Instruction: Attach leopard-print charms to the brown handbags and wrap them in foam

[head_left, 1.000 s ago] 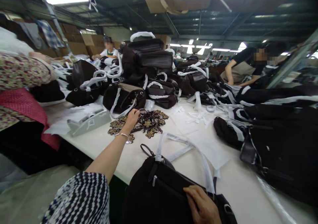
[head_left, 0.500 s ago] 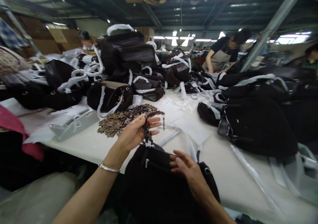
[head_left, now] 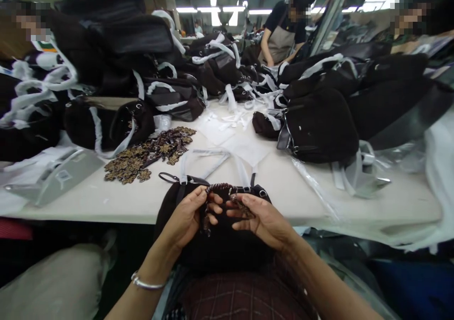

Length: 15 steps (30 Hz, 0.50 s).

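Note:
A braided dark-red bag charm (head_left: 219, 186) with a metal clasp is stretched between my two hands. My left hand (head_left: 193, 213) pinches its braided part between thumb and fingers, and one end dangles below. At the clasp end, my right hand (head_left: 260, 216) has thumb and fingers closed on the metal ring and a small ornament. Beneath both hands a dark bag (head_left: 216, 249) leans against the table edge, its white-wrapped straps (head_left: 241, 171) lying on the tabletop. A pile of similar charms with bronze flower-shaped pieces (head_left: 133, 161) lies to the left.
Dark bags (head_left: 106, 40) are heaped at the back left, and more bags (head_left: 321, 121) lie at the right. A greenish translucent tray (head_left: 60, 175) sits at the left of the white table (head_left: 131, 204). Across the table a person in an apron (head_left: 280, 40) bends over bags.
My left hand has lowered the charm towards me. My right hand has come up from the bag and taken hold of the clasp end. The view has tilted down.

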Each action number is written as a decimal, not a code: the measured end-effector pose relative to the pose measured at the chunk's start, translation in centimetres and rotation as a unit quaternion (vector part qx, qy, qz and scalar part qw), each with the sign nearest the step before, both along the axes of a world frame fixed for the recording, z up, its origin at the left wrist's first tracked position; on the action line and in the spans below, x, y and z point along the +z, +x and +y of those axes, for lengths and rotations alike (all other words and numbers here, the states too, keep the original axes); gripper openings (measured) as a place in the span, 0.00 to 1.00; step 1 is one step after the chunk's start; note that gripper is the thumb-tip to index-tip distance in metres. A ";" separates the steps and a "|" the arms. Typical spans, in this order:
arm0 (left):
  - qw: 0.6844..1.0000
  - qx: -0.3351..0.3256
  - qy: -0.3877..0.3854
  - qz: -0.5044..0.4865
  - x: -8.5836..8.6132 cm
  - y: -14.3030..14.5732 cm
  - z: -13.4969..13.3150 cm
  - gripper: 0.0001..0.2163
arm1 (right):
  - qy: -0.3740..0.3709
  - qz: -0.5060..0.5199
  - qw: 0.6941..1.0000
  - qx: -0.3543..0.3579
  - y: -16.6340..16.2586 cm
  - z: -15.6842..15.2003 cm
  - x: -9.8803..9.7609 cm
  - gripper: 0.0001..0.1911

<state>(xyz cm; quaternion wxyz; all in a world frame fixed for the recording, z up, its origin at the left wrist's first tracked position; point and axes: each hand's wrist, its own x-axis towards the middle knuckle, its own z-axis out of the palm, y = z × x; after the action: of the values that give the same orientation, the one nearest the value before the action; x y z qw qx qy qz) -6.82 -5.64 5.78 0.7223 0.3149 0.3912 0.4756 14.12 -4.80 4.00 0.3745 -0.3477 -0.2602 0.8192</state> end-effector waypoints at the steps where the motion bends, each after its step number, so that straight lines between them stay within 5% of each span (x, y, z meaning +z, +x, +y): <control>1: 1.000 0.006 -0.004 0.003 -0.1 0.0 0.0 0.07 | 0.001 -0.001 1.000 0.003 0.2 -0.2 -0.2 0.15; 15: 0.999 -0.002 0.010 0.049 -1.3 1.0 -1.5 0.08 | 0.038 -0.058 0.995 -0.065 1.5 -1.1 -0.2 0.16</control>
<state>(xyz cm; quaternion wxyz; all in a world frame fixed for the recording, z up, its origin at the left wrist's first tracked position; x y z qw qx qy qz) -5.82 -7.09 4.46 0.7002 0.3457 0.4205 0.4619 15.66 -5.90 3.77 0.4241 -0.3963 -0.2890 0.7613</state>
